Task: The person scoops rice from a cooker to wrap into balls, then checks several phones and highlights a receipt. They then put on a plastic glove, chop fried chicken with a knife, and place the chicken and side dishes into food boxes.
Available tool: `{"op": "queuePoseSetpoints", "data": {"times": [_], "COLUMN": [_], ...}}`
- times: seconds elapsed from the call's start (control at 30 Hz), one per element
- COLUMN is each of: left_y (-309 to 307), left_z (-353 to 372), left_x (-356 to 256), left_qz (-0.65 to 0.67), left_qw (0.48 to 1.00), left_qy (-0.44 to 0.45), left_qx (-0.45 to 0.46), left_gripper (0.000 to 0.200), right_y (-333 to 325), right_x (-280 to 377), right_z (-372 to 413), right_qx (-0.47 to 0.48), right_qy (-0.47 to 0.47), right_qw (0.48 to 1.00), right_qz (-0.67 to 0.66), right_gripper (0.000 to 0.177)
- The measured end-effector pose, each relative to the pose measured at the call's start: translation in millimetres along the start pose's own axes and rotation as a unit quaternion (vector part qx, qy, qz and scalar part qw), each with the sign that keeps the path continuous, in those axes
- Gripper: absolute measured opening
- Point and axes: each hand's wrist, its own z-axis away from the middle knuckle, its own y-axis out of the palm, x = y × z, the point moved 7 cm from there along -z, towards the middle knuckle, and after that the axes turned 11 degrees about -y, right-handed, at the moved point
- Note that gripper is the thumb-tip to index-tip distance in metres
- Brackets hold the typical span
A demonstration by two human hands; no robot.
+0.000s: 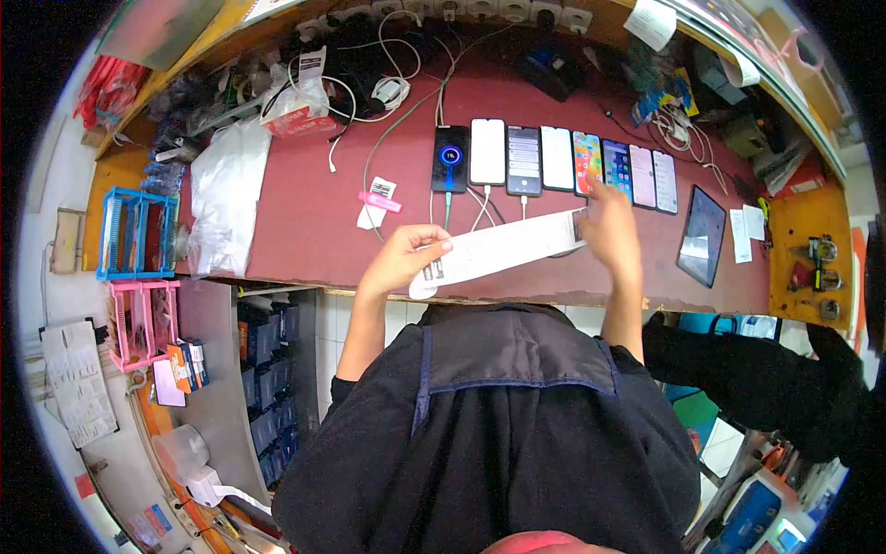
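Observation:
My left hand (pixel 406 262) pinches the left end of a long white paper strip (pixel 508 249) that looks like a receipt, with thumb and fingers closed on it. The strip slants up to the right, over the front of the table. Near its far end is my right hand (pixel 612 235), fingers apart and one finger stretched to the lower edge of a phone with a colourful screen (pixel 587 159). Several other phones stand in a row beside it, among them a black phone with a blue charging ring (pixel 450 159) and a white-screened phone (pixel 487 152).
A dark tablet (pixel 701 236) lies at the right, near white paper slips (pixel 741 235). Charging cables (pixel 448 208) run from the phones. At the left are a pink marker (pixel 380 201), clear plastic bags (pixel 226 198) and a blue rack (pixel 138 235). A power adapter (pixel 390 90) sits at the back.

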Motion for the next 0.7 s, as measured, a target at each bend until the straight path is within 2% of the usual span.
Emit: {"op": "queuePoseSetpoints", "data": {"times": [0.03, 0.1, 0.13, 0.17, 0.2, 0.27, 0.3, 0.37, 0.4, 0.43, 0.5, 0.63, 0.67, 0.7], "left_y": [9.7, 23.4, 29.5, 36.4, 39.1, 40.8, 41.1, 50.0, 55.3, 58.4, 67.1, 77.3, 80.3, 83.9], "left_z": [-1.1, -6.9, -9.9, -10.8, -9.4, -13.1, -17.6, -20.7, -18.6, -23.3, -30.4, -51.1, -55.3, -59.3], "left_x": [-3.4, -10.5, -11.8, -15.6, -22.1, -18.1, -15.3, -21.8, -22.7, -22.5, -13.4, -2.5, -1.0, -3.5], "left_qz": [-0.039, -0.080, -0.091, -0.102, -0.121, -0.116, -0.110, -0.129, -0.106, -0.123, -0.014, 0.066, 0.110, 0.103], "left_qw": [0.999, 0.997, 0.996, 0.995, 0.993, 0.993, 0.994, 0.990, 0.994, 0.991, 0.995, 0.990, 0.985, 0.985], "left_qy": [0.006, 0.017, 0.012, 0.008, -0.012, -0.016, -0.020, 0.053, 0.007, 0.034, -0.025, -0.024, -0.038, -0.033], "left_qx": [-0.001, 0.001, 0.012, 0.022, 0.003, 0.011, 0.020, 0.037, 0.040, 0.050, 0.093, 0.124, 0.128, 0.136], "left_gripper": [0.016, 0.017, 0.017, 0.017, 0.016, 0.016, 0.016, 0.018, 0.018, 0.018, 0.019, 0.017, 0.016, 0.016], "right_y": [-0.2, 13.0, 36.8, 56.7, 57.7, 71.3, 68.0, 67.3, 64.6, 60.0, 35.7, 5.0, 1.3, -2.0], "right_x": [28.9, 73.8, 84.6, 96.3, 97.2, 97.4, 96.4, 88.2, 84.6, 83.6, 86.5, 82.2, 75.7, 63.0], "right_z": [3.8, -2.1, -1.1, 7.2, 7.8, 16.1, 17.8, 19.8, 19.7, 19.7, 14.7, 17.2, 16.8, 17.3], "right_qx": [-0.073, -0.013, 0.122, 0.250, 0.247, 0.357, 0.325, 0.316, 0.316, 0.317, 0.252, 0.131, 0.165, 0.158], "right_qy": [-0.124, -0.187, -0.160, -0.126, -0.124, -0.047, -0.026, -0.081, -0.099, -0.114, -0.173, -0.239, -0.217, -0.215], "right_qw": [0.974, 0.979, 0.947, 0.870, 0.872, 0.789, 0.783, 0.806, 0.822, 0.835, 0.866, 0.921, 0.928, 0.932], "right_qz": [0.175, -0.085, -0.251, -0.405, -0.404, -0.498, -0.530, -0.494, -0.464, -0.434, -0.395, -0.278, -0.254, -0.247], "right_gripper": [0.052, 0.044, 0.039, 0.035, 0.035, 0.030, 0.028, 0.030, 0.030, 0.030, 0.029, 0.023, 0.024, 0.024]}}
